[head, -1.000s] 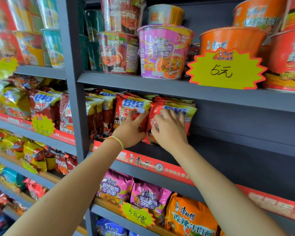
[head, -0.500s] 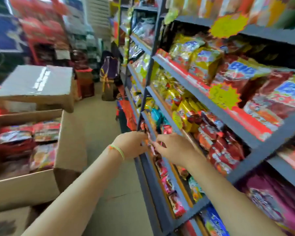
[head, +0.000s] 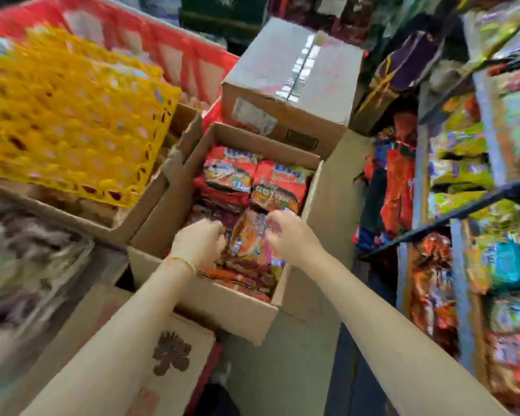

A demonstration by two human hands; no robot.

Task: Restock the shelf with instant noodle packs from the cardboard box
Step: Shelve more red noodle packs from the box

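both hands reach into the open cardboard box [head: 222, 307]: left hand [head: 200, 243] and right hand [head: 288, 234] each curl round the edges of one noodle pack [head: 249, 238] among others; the shelf [head: 463, 205] stands at right.

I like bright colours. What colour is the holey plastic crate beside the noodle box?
Yellow: the crate shows best in the head view.
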